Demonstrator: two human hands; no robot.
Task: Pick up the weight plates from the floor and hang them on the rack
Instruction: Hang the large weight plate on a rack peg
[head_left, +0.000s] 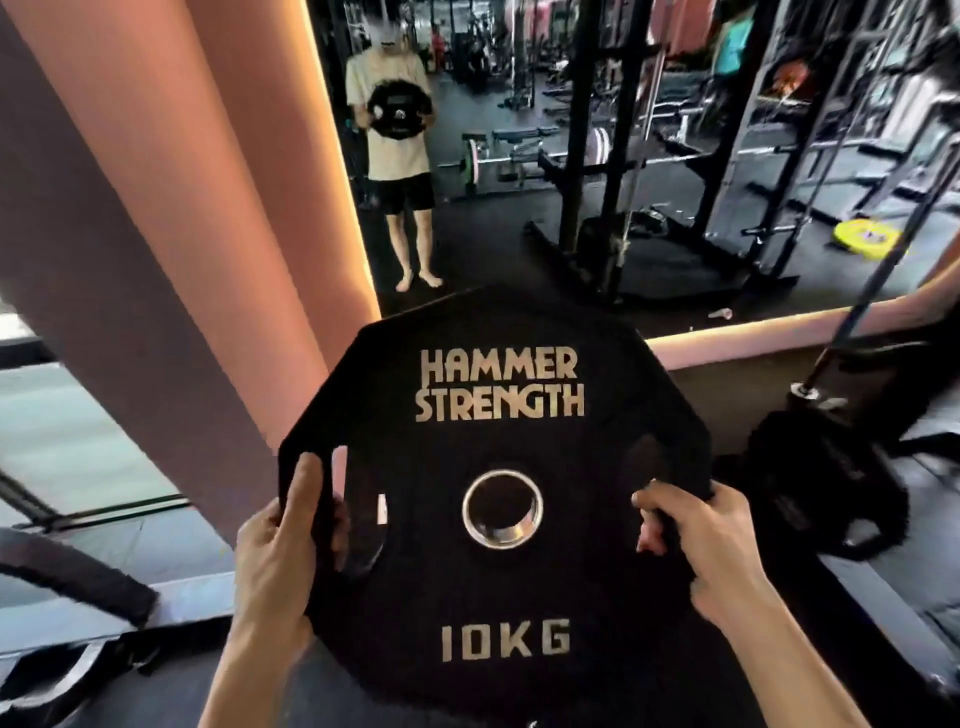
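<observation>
Dark rubber gym floor (493, 249) stretches ahead of me in the head view, with a pink padded column (171, 218) on the left and a big wall mirror (519, 130) behind it. Reflected in that mirror I see the person in a pale shirt and dark shorts, barefoot, carrying the same plate at chest height. Black rack uprights (597, 130) and benches crowd the reflection, and a yellow plate (865, 238) lies flat on the floor at the far right.

Nothing here serves as a container; no bin or box shows.

I read the lettering clearly: the black weight plate (498, 467) carries "HAMMER STRENGTH" in silver across its upper face and "10KG" near its lower edge, with a steel-ringed centre hole between the two.

I have the plate off the floor, face tilted up toward the camera. My left hand (280, 545) is wrapped over the plate's left edge, thumb lying up along the rim and fingers curled through the grip slot there. My right hand (711, 545) clasps the right edge the same way, fingers hooked over the rim. Both hands are closed firmly on it, at the height of the centre hole.

At the right edge a dark stack of plates (810, 483) sits on an angled bar (852, 317), blurred.
</observation>
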